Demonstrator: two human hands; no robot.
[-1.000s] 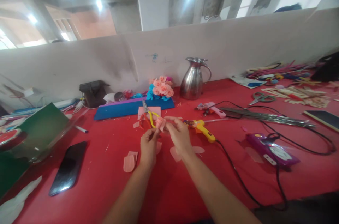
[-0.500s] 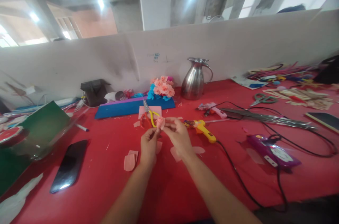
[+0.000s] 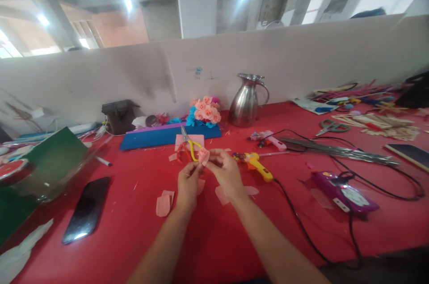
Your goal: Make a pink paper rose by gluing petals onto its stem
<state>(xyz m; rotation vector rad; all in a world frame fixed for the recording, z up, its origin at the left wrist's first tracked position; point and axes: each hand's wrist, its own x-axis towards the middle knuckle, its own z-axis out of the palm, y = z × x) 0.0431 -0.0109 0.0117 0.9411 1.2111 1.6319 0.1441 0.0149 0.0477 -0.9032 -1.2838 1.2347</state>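
Note:
Between my two hands is a small pink paper flower (image 3: 203, 157), raised over the red table. My left hand (image 3: 187, 184) pinches its base with closed fingers. My right hand (image 3: 226, 174) grips its right side between thumb and fingers. Just behind it lie scissors (image 3: 193, 149) with yellow and red handles, their blades over a pink paper stack (image 3: 198, 140). Loose pink paper petals (image 3: 164, 205) lie left of my left hand, and more petals (image 3: 221, 195) are partly hidden under my right hand. A yellow glue gun (image 3: 259, 167) rests to the right.
A steel jug (image 3: 244, 104) stands at the back beside a bunch of pink paper flowers (image 3: 208, 112). A phone (image 3: 87, 210) lies at left. On the right are a purple box (image 3: 348, 194) with black cables, metal wires (image 3: 342, 150) and green-handled scissors (image 3: 333, 126).
The pink flower has turned slightly between my fingers. Both hands stay in nearly the same place, and the things on the table have not moved.

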